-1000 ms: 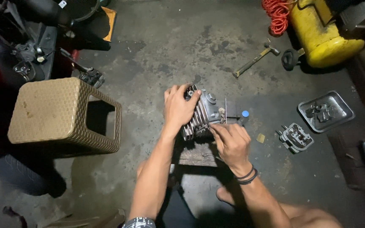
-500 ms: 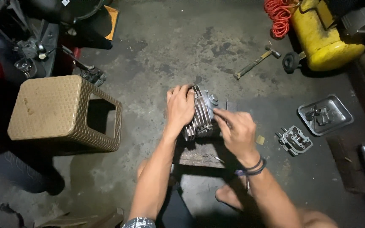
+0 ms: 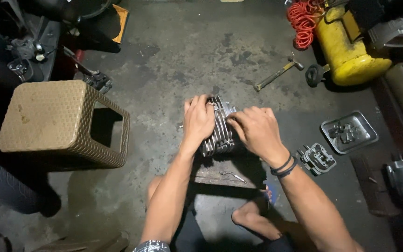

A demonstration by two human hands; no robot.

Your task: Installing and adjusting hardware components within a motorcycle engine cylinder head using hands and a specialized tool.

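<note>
The left hand (image 3: pixel 198 120) is curled, fingers bent over the top and near side of a grey cast-metal engine cylinder with stacked cooling fins (image 3: pixel 220 128), gripping it. The right hand (image 3: pixel 256 130) lies on the cylinder's opposite side, fingers partly bent and pressed against the fins; how far it closes round the part cannot be told. Two dark bands sit on the right wrist.

The finned cylinder rests on a worn wooden block (image 3: pixel 227 171), toward its far edge, on a stained, rough concrete floor (image 3: pixel 173 56).

To the right of the block, on the floor, lies a small grey ribbed metal casting (image 3: pixel 318 158), and beyond it a shallow square metal tray (image 3: pixel 349 132) holding small parts. A wooden-handled hammer (image 3: pixel 278 73) lies farther off, near a yellow cylindrical tank (image 3: pixel 348 46) and a coiled orange hose (image 3: pixel 302 18). A tan woven-pattern plastic stool (image 3: pixel 57 121) stands to the left.
</note>
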